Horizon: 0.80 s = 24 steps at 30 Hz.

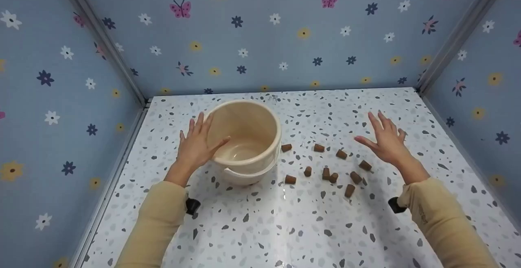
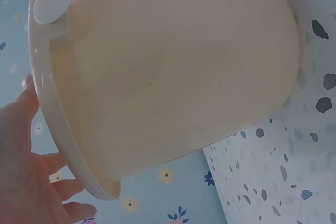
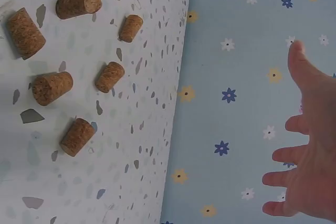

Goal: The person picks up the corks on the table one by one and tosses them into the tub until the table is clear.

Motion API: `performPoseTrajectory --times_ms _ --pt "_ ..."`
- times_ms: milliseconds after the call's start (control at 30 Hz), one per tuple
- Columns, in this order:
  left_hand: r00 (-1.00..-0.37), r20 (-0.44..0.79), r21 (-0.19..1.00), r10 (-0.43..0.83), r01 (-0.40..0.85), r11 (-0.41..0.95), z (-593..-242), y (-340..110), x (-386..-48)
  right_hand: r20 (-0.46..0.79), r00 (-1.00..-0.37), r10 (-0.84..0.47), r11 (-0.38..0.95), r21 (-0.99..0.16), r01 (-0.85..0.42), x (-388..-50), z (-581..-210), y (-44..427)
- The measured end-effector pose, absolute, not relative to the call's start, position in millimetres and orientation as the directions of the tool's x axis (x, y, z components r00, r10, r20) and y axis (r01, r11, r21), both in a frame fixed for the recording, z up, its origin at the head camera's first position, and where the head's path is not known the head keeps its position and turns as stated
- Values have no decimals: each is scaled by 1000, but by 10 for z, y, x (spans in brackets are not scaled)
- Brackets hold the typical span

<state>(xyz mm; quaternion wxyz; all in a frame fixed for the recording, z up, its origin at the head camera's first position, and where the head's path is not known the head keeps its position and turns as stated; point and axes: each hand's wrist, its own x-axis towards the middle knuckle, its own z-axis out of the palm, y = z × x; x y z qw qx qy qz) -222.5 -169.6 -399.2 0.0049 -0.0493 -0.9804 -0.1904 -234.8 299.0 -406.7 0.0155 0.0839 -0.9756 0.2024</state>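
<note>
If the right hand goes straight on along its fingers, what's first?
The right hand would probably meet the flowered back wall first; the corks lie left of its line, though depth is unclear.

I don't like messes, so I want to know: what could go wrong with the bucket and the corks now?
The left hand is very close to the bucket, so a bump might slide or tip it. One cork lies near the bucket's side, so it could get nudged if the bucket shifts. Other corks lie on their sides, so they might roll if the right hand brushes them.
</note>
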Motion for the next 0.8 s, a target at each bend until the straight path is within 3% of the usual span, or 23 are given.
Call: performPoseTrajectory --times_ms 167,433,800 --pt "-998 43 437 47 61 898 -4040 -1740 -2172 100 -987 -130 896 -415 -160 -2286 -4172 3017" --pt "-984 168 581 -62 49 813 -4161 -1802 -2076 202 -976 -80 841 -512 -175 -2214 -4402 3067" --pt "-955 156 749 -252 -52 661 -4307 -1773 -1960 265 -964 5 758 -630 -170 -2178 -4807 3139"
